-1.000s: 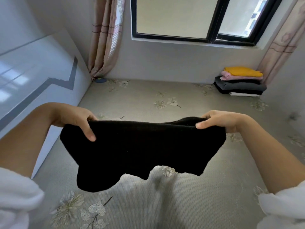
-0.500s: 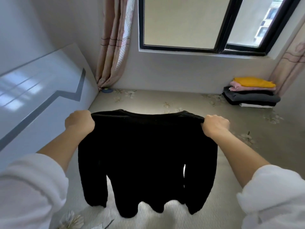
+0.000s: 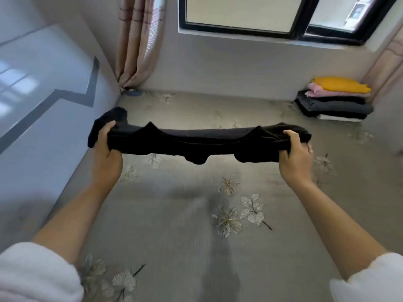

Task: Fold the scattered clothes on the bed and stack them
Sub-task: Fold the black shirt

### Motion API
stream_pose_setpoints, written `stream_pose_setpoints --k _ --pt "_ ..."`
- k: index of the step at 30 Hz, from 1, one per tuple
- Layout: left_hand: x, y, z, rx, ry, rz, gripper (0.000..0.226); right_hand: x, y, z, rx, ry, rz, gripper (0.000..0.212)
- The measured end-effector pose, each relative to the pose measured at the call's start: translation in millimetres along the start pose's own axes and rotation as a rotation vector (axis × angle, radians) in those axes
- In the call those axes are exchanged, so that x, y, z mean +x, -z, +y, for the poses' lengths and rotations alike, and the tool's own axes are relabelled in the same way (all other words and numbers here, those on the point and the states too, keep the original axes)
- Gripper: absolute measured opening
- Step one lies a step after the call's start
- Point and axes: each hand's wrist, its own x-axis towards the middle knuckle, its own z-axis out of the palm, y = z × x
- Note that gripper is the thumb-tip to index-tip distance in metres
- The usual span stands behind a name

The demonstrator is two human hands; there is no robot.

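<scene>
Grey floral bed (image 3: 178, 236), folded clothes stack (image 3: 334, 99) at far-right corner

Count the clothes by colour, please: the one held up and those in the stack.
Black: 2 (held top, black layer)
Grey: 1 (grey layer)
Yellow: 1 (yellow layer)
Pink: 1 (pink layer)
White: 1 (white layer)
Total: 6, if each stack layer is one garment.
</scene>
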Motion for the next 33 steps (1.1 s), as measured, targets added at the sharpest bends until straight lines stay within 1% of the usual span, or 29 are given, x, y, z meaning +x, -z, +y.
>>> stream_pose_setpoints --k 2,4,6,7,11,14,16,17,18,19,21,23,24,26,27,28,29,31,33 --pt "-30 -5 -32 0.058 0.009 -0.055 0.051 -29 -8 18 -0.055 -0.002 -0.064 0.040" --pt "-64 -12 -72 0.080 0.030 -0.103 0.052 -62 -21 37 -0.084 0.000 -0.131 0.037" --pt "-104 -20 -118 0.182 0.099 -0.164 0.055 -95 -37 60 -0.112 -0.041 -0.227 0.036" --pt "-123 -24 -137 0.231 0.151 -0.214 0.057 -112 -46 71 -0.124 -0.078 -0.286 0.037" --pt "-195 -43 -191 0.460 0.476 -0.473 0.062 -183 -81 108 -0.232 -0.252 -0.584 0.048" --pt "-242 -56 -224 0.427 0.706 -0.692 0.073 -236 -113 142 -0.264 -0.372 -0.798 0.058" --pt "-272 -64 -239 0.421 0.836 -0.819 0.080 -270 -130 166 -0.350 -0.445 -0.968 0.068" --pt "-286 -68 -243 0.472 0.884 -0.838 0.082 -283 -135 173 -0.413 -0.485 -1.038 0.072" --pt "-298 -73 -244 0.567 0.900 -0.813 0.084 -293 -139 175 -0.454 -0.516 -1.064 0.073" --pt "-307 -80 -240 0.679 0.872 -0.763 0.084 -300 -143 174 -0.475 -0.510 -1.057 0.072" --pt "-317 -94 -232 0.843 0.698 -0.678 0.088 -307 -154 169 -0.489 -0.356 -0.950 0.066" --pt "-322 -110 -233 0.853 0.533 -0.691 0.092 -308 -171 160 -0.482 -0.188 -0.901 0.069" --pt "-322 -119 -235 0.838 0.479 -0.722 0.092 -307 -181 156 -0.478 -0.143 -0.926 0.074" --pt "-319 -136 -240 0.837 0.398 -0.770 0.089 -303 -198 153 -0.452 -0.124 -1.057 0.082" --pt "-318 -142 -242 0.852 0.347 -0.776 0.083 -302 -205 154 -0.454 -0.110 -1.126 0.081" --pt "-315 -147 -242 0.864 0.289 -0.781 0.075 -302 -209 155 -0.465 -0.078 -1.156 0.074" --pt "-314 -150 -241 0.864 0.244 -0.804 0.065 -303 -210 157 -0.457 -0.045 -1.149 0.063" --pt "-316 -150 -237 0.848 0.188 -0.912 0.046 -309 -206 160 -0.361 -0.035 -1.146 0.042" --pt "-323 -147 -231 0.862 0.158 -1.043 0.040 -321 -197 164 -0.241 -0.060 -1.223 0.035"
